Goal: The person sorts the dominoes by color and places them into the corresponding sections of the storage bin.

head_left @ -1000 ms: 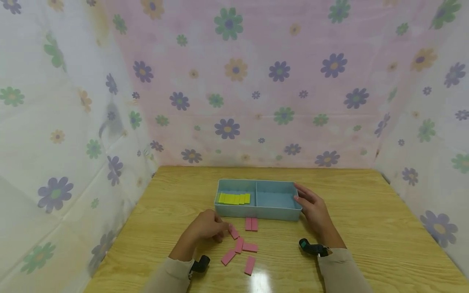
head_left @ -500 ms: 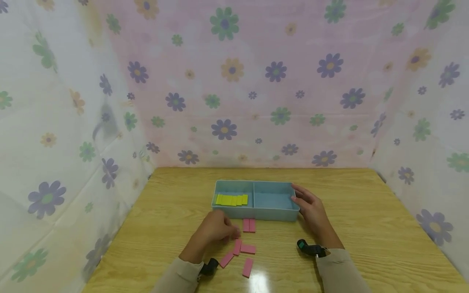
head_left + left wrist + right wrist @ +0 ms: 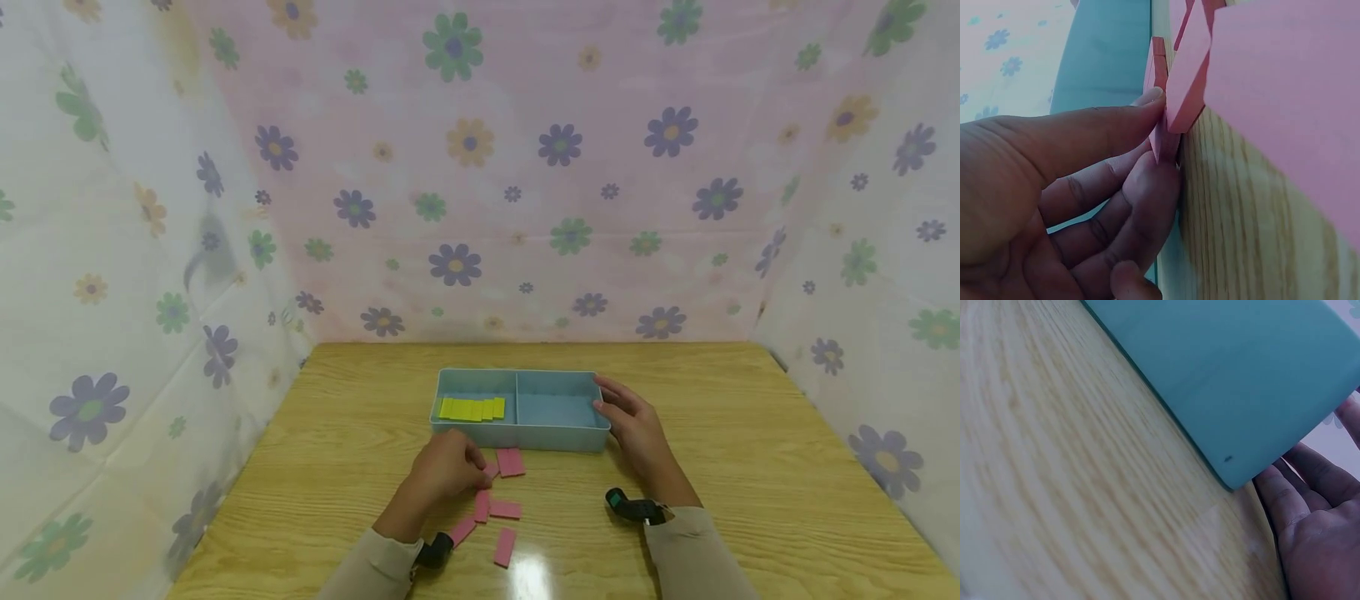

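A person's left hand is pinching a pink tile between thumb and fingertips at the table, near of a blue tray. 2 pink tiles are lying together just to its right, and 4 loose tiles are lying on the near side. The right hand is touching the tray's right end, fingers loosely extended; how hard they are pressing I cannot tell.

A light pinch, I judge, is serving best here, since the 2 neighbours are sitting slightly askew and look easy to nudge; squaring the edges calls for small, slow pushes.

The left wrist view is showing the thumb pressing the tile and fingers curling beneath, which the head view is mostly hiding. Only the head view is showing yellow tiles in the left compartment. The right wrist view alone is revealing a dark mark low on the tray's outer wall.
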The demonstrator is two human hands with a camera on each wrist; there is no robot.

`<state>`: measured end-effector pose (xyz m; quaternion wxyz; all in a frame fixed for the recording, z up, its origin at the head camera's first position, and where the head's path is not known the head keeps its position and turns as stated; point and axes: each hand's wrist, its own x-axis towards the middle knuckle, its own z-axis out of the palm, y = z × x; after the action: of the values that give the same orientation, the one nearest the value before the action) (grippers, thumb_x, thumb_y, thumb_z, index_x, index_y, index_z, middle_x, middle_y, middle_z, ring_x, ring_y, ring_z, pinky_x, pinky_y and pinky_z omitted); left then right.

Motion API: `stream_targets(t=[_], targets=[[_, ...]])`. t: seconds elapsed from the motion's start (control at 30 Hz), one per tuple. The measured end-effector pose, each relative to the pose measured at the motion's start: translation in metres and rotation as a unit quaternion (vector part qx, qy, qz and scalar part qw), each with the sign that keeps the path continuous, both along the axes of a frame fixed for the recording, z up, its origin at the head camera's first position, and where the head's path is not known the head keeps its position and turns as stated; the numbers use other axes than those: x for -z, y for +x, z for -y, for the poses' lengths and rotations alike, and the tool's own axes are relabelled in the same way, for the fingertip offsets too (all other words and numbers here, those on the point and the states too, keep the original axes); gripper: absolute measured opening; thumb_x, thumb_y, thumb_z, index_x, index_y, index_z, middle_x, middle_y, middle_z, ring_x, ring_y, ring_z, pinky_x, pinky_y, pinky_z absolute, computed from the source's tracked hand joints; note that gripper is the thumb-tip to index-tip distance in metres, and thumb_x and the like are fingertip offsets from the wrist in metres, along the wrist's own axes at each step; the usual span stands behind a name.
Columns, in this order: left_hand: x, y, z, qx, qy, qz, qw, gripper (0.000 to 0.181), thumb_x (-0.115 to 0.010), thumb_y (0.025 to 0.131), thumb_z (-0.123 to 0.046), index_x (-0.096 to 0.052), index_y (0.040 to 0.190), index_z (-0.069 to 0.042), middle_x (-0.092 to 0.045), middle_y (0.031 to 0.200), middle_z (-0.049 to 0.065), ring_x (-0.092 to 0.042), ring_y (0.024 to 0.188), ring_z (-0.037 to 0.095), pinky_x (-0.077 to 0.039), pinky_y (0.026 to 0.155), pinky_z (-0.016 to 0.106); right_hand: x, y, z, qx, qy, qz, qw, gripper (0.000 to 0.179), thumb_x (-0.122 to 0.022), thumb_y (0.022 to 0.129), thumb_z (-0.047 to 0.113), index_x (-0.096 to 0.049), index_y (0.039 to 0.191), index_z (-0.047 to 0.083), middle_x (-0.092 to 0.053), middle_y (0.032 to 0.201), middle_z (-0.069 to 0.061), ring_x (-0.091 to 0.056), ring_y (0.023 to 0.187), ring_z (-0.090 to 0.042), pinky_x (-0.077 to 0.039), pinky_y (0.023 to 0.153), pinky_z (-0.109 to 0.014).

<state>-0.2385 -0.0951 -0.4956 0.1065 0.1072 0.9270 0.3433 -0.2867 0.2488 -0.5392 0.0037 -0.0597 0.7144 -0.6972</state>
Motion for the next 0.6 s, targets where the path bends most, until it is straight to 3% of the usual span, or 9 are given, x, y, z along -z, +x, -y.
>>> stream_targets(t=[0.13,0.4,0.6], targets=[[0.0014,-0.0002,0.0005,0.003,0.011,0.004,0.9999,0.015,-0.093,0.076,-0.023,-0.079,0.079,-0.017,-0.069,0.078,-0.008,-0.06,0.073,0.014,-0.05,0.061,0.033,0.0002,-0.0001,0.0006,0.002,-0.005,-0.001,1.0,0.06,-0.065,0.104,0.035,-0.045,0.158,0.019,-0.034,0.166,-0.015,-0.03,0.155,-0.032,-0.048,0.104,-0.017],[0.0037,-0.0021,0.0009,0.02,0.031,-0.01,0.9993,0.013,-0.093,0.075,-0.018,-0.082,0.081,-0.015,-0.072,0.079,-0.009,-0.061,0.075,0.011,-0.052,0.062,0.031,0.001,-0.0006,0.0005,0.008,-0.006,0.0,0.9999,0.059,-0.065,0.104,0.033,-0.046,0.157,0.018,-0.036,0.165,-0.015,-0.034,0.153,-0.034,-0.049,0.101,-0.016],[0.0014,-0.0006,0.0006,0.02,0.055,0.0,0.9983,0.012,-0.091,0.077,-0.014,-0.08,0.08,-0.012,-0.07,0.074,-0.007,-0.062,0.071,0.013,-0.052,0.059,0.031,-0.0006,0.0001,0.0018,0.01,0.0,0.008,0.9999,0.058,-0.065,0.103,0.035,-0.047,0.157,0.022,-0.037,0.165,-0.013,-0.034,0.153,-0.03,-0.048,0.103,-0.017]])
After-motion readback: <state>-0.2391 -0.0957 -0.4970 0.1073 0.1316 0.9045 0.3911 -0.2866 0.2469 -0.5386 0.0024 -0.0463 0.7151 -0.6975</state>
